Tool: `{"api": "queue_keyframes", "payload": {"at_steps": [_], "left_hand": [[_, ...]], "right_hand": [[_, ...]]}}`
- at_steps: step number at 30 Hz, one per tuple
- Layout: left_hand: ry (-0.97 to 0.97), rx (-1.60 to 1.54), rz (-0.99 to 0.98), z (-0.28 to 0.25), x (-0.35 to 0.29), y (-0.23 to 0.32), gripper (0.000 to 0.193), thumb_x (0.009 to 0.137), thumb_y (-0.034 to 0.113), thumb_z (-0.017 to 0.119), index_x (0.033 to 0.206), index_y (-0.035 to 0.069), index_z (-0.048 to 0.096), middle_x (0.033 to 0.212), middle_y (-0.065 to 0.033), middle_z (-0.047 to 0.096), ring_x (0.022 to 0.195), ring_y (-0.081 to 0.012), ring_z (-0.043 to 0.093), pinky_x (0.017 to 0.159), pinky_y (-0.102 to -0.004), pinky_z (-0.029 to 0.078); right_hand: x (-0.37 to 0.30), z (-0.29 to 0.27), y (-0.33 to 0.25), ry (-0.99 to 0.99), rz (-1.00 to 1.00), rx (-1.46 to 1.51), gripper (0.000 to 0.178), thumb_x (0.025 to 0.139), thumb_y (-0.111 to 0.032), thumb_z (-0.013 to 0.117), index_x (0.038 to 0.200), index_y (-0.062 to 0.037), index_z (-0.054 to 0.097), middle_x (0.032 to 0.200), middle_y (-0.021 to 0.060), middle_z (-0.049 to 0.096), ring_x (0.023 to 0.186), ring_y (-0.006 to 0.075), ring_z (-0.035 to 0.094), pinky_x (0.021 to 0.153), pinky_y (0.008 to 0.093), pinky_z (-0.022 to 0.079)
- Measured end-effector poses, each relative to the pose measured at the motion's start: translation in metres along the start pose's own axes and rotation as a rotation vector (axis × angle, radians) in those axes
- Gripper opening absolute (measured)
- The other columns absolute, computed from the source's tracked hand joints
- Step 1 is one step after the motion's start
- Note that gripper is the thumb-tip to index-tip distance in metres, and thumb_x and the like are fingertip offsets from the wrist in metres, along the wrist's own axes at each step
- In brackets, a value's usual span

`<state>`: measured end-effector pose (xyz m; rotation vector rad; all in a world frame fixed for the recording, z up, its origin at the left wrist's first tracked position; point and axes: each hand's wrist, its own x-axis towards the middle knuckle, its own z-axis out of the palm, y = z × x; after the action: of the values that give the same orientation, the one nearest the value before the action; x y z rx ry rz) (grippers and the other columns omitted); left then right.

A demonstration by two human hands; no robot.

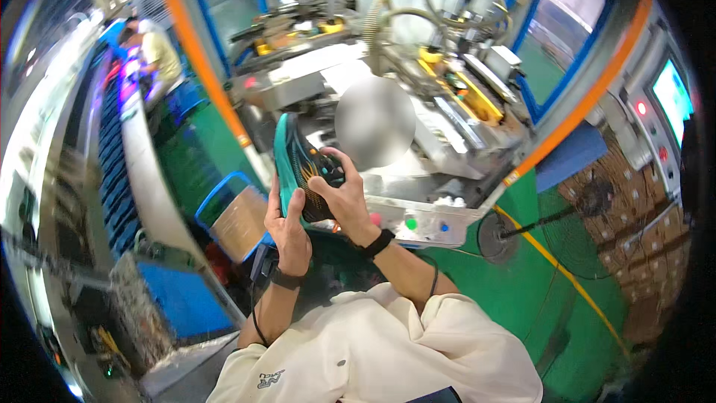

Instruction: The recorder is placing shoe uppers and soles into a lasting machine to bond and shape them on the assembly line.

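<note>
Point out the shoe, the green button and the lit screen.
Shoe [303, 160]: head view, on its dark upper.
Green button [411, 224]: head view, on its face.
Lit screen [673, 101]: head view, mid-display.

- Between the orange metal post on your left [195, 41] and the orange metal post on your right [585, 104], you have an opening forward.
- Low in that opening, the pale control box with coloured buttons [427, 225] blocks you, beyond your right hand [345, 198].
- Deeper in, the ribbed beige hose [371, 33] obstructs you; room beside it is blurred.
- Left of your left hand [287, 231], the blue-edged brown board [242, 222] narrows your way.
- Rightward, you have room over green floor [470, 276] before the black pole fan [548, 222].
</note>
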<state>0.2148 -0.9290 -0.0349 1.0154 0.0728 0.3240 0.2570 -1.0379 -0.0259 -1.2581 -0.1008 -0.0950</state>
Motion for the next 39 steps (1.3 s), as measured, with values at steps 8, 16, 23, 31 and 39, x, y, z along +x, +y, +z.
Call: {"api": "queue_keyframes", "payload": {"at_steps": [8,16,23,31,39], "left_hand": [[-0.536,0.219,-0.233,0.187,0.047,-0.133,0.060,0.098,0.026,0.060,0.148,-0.001,0.039,0.125,-0.0111,0.058,0.116,-0.0150,0.052,0.100,-0.0284,0.043],[-0.420,0.834,-0.031,0.315,0.250,-0.371,0.046,0.084,0.037,0.074,0.097,-0.007,0.069,0.075,-0.0124,0.068,0.071,-0.0149,0.062,0.066,-0.0342,0.049],[-0.129,1.143,0.369,0.336,0.367,-0.478,0.028,0.071,0.022,0.074,0.079,-0.002,0.063,0.081,-0.0233,0.068,0.081,-0.0438,0.066,0.077,-0.0527,0.052],[-0.266,0.090,-0.746,0.251,0.301,-0.242,0.019,0.089,0.020,0.068,0.093,0.001,0.069,0.086,-0.0047,0.068,0.067,-0.0114,0.062,0.054,-0.0256,0.049],[-0.105,0.473,-0.657,0.091,0.167,0.000,0.024,0.079,0.005,0.065,0.101,-0.004,0.067,0.088,-0.0042,0.067,0.077,-0.0089,0.061,0.069,-0.0228,0.048]], "right_hand": [[0.052,-0.244,-0.047,0.311,0.034,0.091,0.063,0.078,-0.004,0.074,0.135,-0.0023,0.049,0.120,0.0085,0.057,0.104,0.0150,0.058,0.090,0.0292,0.049],[0.093,-0.411,-0.111,0.789,-0.026,-0.357,0.054,0.074,0.002,0.069,0.127,0.0003,0.058,0.110,0.0053,0.062,0.093,0.0137,0.059,0.086,0.0268,0.049],[0.132,-0.423,-0.155,0.877,-0.082,-0.714,0.054,0.071,-0.002,0.069,0.123,0.0025,0.059,0.102,0.0045,0.062,0.087,0.0118,0.058,0.080,0.0258,0.048],[0.359,-0.385,-0.168,0.387,0.237,-1.187,0.048,0.069,-0.018,0.078,0.111,0.0019,0.066,0.090,0.0136,0.070,0.082,0.0181,0.067,0.074,0.0303,0.052],[0.487,-0.331,0.038,0.306,0.174,-1.586,0.040,0.072,-0.023,0.072,0.100,0.0050,0.062,0.098,0.0259,0.070,0.092,0.0391,0.070,0.083,0.0434,0.056]]}}
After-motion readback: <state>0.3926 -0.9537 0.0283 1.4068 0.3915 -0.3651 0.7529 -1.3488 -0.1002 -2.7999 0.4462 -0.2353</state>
